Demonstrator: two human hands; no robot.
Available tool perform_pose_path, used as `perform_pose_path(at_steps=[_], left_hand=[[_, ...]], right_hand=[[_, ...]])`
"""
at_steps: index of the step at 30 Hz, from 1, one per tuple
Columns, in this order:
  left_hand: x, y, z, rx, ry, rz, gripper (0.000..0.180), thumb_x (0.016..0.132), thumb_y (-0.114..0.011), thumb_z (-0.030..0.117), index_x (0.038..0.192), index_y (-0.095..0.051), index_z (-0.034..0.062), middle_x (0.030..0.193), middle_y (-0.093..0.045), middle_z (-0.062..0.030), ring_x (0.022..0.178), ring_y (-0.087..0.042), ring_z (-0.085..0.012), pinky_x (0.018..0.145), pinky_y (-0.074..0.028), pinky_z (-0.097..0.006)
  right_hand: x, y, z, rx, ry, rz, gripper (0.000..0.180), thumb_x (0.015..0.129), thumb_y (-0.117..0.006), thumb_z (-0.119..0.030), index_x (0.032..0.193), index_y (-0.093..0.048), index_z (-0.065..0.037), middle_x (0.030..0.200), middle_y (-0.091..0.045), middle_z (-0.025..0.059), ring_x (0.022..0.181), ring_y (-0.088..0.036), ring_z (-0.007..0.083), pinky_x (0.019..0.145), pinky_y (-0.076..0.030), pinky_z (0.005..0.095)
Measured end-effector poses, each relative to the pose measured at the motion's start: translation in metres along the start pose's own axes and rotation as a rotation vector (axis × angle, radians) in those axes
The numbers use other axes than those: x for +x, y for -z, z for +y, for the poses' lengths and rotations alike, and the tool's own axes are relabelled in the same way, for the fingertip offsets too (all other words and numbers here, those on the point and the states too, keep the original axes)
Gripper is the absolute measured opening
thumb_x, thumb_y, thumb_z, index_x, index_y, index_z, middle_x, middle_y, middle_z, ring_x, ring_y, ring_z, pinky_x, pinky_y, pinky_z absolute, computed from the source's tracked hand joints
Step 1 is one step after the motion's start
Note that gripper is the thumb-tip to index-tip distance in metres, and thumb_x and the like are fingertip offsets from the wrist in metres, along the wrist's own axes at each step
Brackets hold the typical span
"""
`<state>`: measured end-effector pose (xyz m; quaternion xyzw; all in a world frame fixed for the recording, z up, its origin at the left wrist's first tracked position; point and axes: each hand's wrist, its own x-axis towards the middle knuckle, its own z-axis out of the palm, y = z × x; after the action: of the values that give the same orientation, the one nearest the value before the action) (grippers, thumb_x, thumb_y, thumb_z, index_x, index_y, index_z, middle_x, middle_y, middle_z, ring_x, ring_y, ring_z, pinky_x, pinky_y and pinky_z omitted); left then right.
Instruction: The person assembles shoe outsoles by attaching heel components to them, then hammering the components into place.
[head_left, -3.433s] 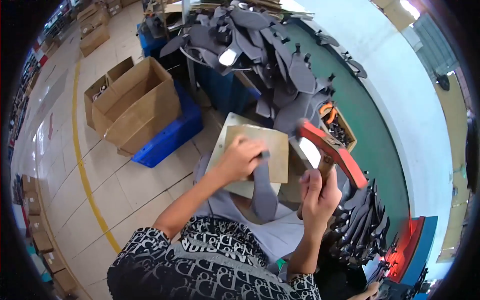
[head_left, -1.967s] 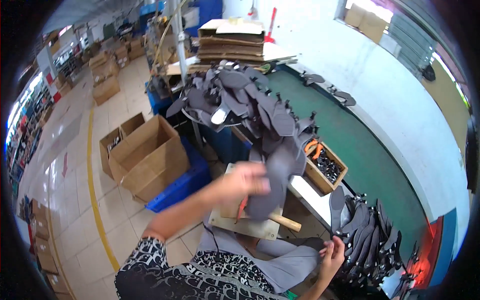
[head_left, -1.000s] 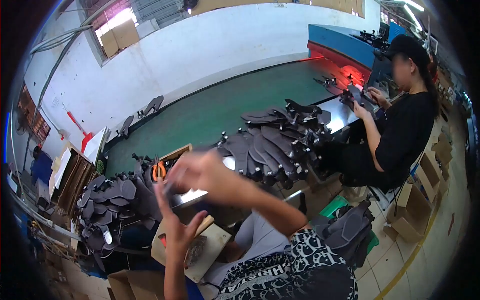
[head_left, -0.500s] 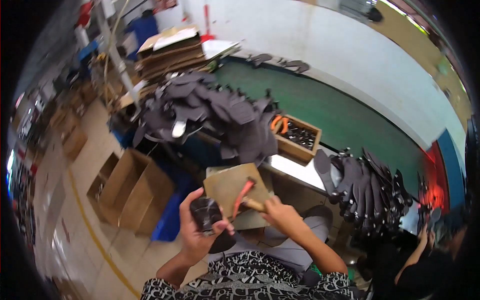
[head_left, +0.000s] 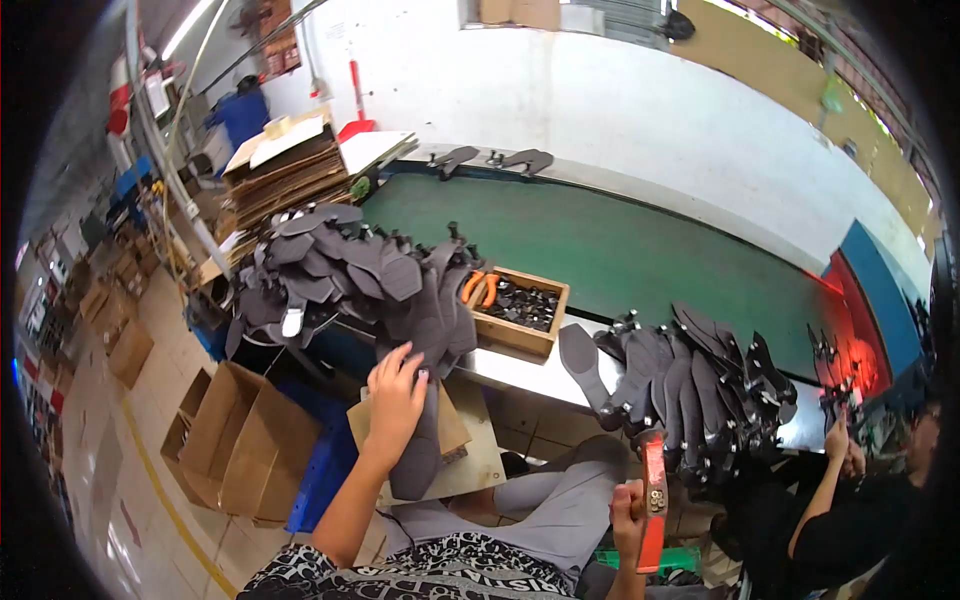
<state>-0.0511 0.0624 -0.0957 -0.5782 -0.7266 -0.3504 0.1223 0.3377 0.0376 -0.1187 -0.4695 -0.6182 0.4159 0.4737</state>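
Observation:
My left hand [head_left: 394, 405] reaches forward with its fingers stretched out and apart, against the near side of the dark pile. Beside and partly under it a dark grey shoe sole [head_left: 414, 465] lies lengthwise over a square tan board [head_left: 455, 420] at my lap. Whether the fingertips press on the sole I cannot tell. On the right, my right hand [head_left: 627, 508] is closed round the handle of a hammer [head_left: 652, 500] with a red-painted head, raised beside my knee. A big heap of similar dark soles [head_left: 350, 265] lies ahead on the left.
A wooden box [head_left: 520, 335] holds small dark parts and orange-handled pliers [head_left: 480, 289]. More soles [head_left: 680, 385] are stacked to its right, before a green conveyor belt [head_left: 600, 245]. Cardboard boxes [head_left: 240, 440] stand on the left floor. A co-worker [head_left: 850, 510] works at far right.
My left hand has gone forward from the bent dark piece it held to the heap. My right hand has swung the hammer away from the board to the right. The view has shifted.

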Motion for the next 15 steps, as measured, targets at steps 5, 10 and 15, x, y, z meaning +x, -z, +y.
perform_pose_path(at_steps=[5,10,15], left_hand=[[0.119,-0.068,0.052,0.183,-0.323,-0.024,0.023,0.077,-0.068,0.011,0.1,-0.067,0.0077,0.107,-0.064,-0.0103,0.102,-0.059,-0.0303,0.088,-0.045,-0.044],[0.193,-0.196,0.016,0.344,-0.586,-0.428,0.012,0.079,-0.062,0.009,0.088,-0.07,0.0067,0.094,-0.068,-0.0139,0.089,-0.066,-0.0327,0.075,-0.053,-0.043],[0.2,-0.219,0.056,0.419,-0.645,-0.469,0.012,0.079,-0.061,0.007,0.081,-0.072,0.0013,0.085,-0.069,-0.0191,0.083,-0.069,-0.0347,0.072,-0.056,-0.044]], right_hand=[[0.0,-0.006,0.024,-0.024,0.016,0.168,0.032,0.096,-0.062,-0.028,0.076,-0.046,-0.01,0.056,-0.044,-0.0042,0.046,-0.04,0.004,0.041,-0.031,0.0214],[-0.007,-0.025,0.025,0.067,-0.074,0.105,0.035,0.096,-0.063,-0.026,0.07,-0.045,-0.011,0.053,-0.043,-0.0057,0.044,-0.04,0.004,0.04,-0.032,0.023],[-0.005,-0.001,-0.002,-0.198,0.238,0.194,0.028,0.087,-0.071,-0.02,0.071,-0.059,0.0,0.051,-0.053,0.0101,0.042,-0.054,0.0228,0.044,-0.04,0.0323]])
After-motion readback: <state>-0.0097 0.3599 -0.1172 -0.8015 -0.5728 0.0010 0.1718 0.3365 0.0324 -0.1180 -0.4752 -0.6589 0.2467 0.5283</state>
